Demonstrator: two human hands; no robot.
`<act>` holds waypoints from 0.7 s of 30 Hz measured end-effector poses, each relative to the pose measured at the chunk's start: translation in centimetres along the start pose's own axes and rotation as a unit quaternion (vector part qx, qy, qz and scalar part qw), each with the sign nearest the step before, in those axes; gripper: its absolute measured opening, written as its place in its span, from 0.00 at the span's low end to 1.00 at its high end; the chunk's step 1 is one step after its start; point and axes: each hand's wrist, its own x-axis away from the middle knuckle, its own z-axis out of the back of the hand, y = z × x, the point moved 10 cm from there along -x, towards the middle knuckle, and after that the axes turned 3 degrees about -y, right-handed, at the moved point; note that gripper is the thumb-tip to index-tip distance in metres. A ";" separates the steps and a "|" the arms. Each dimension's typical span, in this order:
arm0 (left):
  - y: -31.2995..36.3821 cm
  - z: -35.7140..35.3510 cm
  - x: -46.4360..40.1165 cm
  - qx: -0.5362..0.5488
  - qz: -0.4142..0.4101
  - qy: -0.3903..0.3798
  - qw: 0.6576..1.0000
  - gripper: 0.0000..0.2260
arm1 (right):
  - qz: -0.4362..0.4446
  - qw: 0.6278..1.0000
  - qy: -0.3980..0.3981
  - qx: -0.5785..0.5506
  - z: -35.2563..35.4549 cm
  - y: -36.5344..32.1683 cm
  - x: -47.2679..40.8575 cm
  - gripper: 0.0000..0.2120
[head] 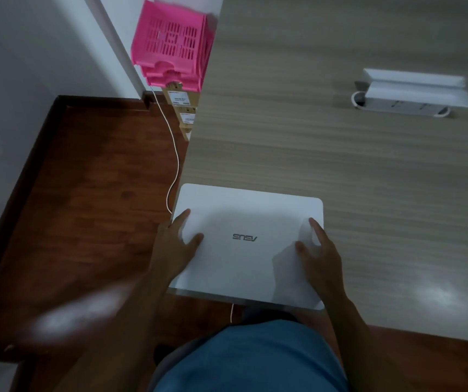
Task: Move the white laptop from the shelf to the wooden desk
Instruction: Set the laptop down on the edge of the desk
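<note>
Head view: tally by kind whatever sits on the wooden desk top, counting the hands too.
On the grey-brown wooden desk:
Laptops: 1, the closed white laptop at the near left corner
Socket boxes: 1, the white flip-lid socket box set in the top
Hands: 2, the left hand and right hand, holding the laptop's sides
Total: 4

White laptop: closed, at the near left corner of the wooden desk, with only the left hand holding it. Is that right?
No. The head view shows both hands holding it: the left hand at its left edge and the right hand at its right edge. The white laptop is closed, at the near left corner of the wooden desk.
</note>
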 end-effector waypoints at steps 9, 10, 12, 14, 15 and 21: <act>1.0 0.3 0.0 -0.029 0.004 0.007 1.000 0.33 | 0.027 0.999 0.030 0.021 0.2 -0.4 -0.7 0.30; 1.0 0.2 0.2 -0.027 0.006 0.008 1.000 0.33 | 0.028 0.999 0.033 0.021 0.2 -0.3 -0.6 0.30; 1.1 0.3 0.4 -0.025 0.005 0.012 1.000 0.33 | 0.031 0.999 0.039 0.022 0.2 -0.2 -0.2 0.30; 1.5 0.4 0.5 -0.040 -0.007 0.019 0.999 0.32 | 0.040 0.998 0.048 0.027 0.3 -0.2 0.1 0.30; 1.7 0.4 0.6 -0.052 -0.012 0.021 0.998 0.32 | 0.043 0.997 0.055 0.028 0.4 -0.2 0.1 0.30; 2.8 0.9 1.1 -0.064 -0.036 0.034 0.997 0.30 | 0.057 0.994 0.087 0.023 0.3 -0.2 1.2 0.31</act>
